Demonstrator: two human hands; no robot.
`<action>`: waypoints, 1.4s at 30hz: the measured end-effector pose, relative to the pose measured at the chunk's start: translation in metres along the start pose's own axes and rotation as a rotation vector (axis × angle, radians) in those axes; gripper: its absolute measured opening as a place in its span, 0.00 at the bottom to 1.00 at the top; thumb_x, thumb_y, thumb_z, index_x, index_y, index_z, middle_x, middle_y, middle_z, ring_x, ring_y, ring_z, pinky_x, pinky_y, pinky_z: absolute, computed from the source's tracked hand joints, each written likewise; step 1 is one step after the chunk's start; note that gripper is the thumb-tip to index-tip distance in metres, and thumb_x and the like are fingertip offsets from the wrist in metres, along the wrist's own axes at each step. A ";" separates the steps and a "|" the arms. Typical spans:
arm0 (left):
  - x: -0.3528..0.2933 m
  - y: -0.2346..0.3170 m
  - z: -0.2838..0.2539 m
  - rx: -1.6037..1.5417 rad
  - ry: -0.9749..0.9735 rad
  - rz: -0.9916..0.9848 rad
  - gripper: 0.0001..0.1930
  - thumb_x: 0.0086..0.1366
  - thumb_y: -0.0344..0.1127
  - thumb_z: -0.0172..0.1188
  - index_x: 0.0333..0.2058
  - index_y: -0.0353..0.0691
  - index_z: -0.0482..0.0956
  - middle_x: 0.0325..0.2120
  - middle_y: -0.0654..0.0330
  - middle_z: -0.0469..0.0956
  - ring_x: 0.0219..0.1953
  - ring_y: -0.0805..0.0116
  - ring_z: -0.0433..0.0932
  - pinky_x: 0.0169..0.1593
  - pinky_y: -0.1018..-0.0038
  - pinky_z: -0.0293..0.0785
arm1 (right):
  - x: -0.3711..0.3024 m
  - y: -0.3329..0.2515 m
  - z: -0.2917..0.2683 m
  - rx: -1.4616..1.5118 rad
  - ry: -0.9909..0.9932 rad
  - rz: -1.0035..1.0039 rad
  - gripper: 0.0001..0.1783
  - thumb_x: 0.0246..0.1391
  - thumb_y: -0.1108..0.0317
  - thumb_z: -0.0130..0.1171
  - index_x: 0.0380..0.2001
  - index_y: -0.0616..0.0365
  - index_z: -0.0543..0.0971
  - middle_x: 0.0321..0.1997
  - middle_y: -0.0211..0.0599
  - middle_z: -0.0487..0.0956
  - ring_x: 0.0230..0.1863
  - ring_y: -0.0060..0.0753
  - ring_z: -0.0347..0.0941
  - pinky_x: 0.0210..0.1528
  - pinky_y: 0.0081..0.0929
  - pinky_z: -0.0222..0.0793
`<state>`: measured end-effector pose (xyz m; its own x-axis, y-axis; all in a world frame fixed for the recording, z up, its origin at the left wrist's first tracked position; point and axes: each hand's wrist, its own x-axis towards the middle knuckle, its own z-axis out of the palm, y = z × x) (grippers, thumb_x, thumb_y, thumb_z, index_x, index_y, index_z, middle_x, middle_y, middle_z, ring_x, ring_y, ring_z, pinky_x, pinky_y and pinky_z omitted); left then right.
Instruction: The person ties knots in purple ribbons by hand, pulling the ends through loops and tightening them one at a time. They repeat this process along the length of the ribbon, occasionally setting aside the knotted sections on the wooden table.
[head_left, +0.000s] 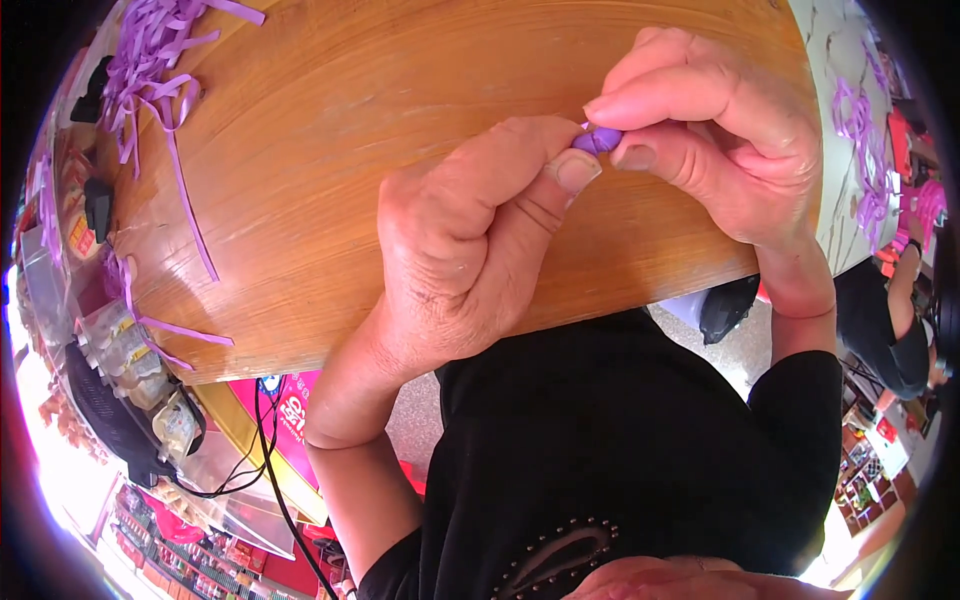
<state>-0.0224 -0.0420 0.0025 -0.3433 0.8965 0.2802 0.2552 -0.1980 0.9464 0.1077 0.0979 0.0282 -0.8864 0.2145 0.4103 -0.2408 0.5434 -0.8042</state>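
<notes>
A small purple ribbon knot (597, 141) is held between my two hands, above the wooden table. My left hand (480, 230) pinches its left side with thumb and forefinger, the other fingers curled in. On the right side, the thumb and forefinger of my right hand (735, 135) close on the knot's end. A tiny loose tip shows above the knot by the left forefinger. The underside of the knot is hidden by my fingers.
A heap of purple ribbon strips (150, 60) lies at the table's far left, some strands trailing over the wooden table (300, 170). More purple ribbons (865, 150) lie on a white marbled surface at right. Black cables (265, 430) hang below the left edge. Another person (885, 320) is at far right.
</notes>
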 end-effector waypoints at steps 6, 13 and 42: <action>-0.003 0.002 0.002 -0.071 0.014 -0.009 0.04 0.59 0.23 0.56 0.33 0.33 0.77 0.19 0.62 0.73 0.19 0.78 0.68 0.25 0.84 0.65 | -0.001 0.003 0.002 0.018 0.028 -0.001 0.12 0.41 0.79 0.62 0.33 0.68 0.77 0.31 0.42 0.75 0.29 0.28 0.70 0.30 0.17 0.65; -0.003 0.003 0.001 -0.067 -0.038 -0.080 0.04 0.59 0.23 0.57 0.34 0.33 0.77 0.20 0.61 0.74 0.20 0.77 0.69 0.25 0.84 0.66 | 0.000 0.005 -0.003 0.007 -0.029 -0.035 0.11 0.41 0.77 0.62 0.33 0.67 0.76 0.30 0.42 0.76 0.29 0.28 0.70 0.28 0.18 0.64; -0.005 -0.009 0.004 0.078 -0.012 0.146 0.07 0.52 0.20 0.61 0.32 0.31 0.75 0.21 0.54 0.75 0.19 0.63 0.74 0.23 0.78 0.69 | 0.001 -0.001 -0.003 -0.147 -0.054 -0.099 0.08 0.42 0.77 0.63 0.30 0.65 0.78 0.26 0.40 0.76 0.22 0.28 0.70 0.23 0.19 0.64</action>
<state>-0.0195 -0.0432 -0.0078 -0.2868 0.8652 0.4113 0.3711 -0.2954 0.8803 0.1088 0.1001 0.0310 -0.8819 0.1122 0.4579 -0.2714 0.6733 -0.6877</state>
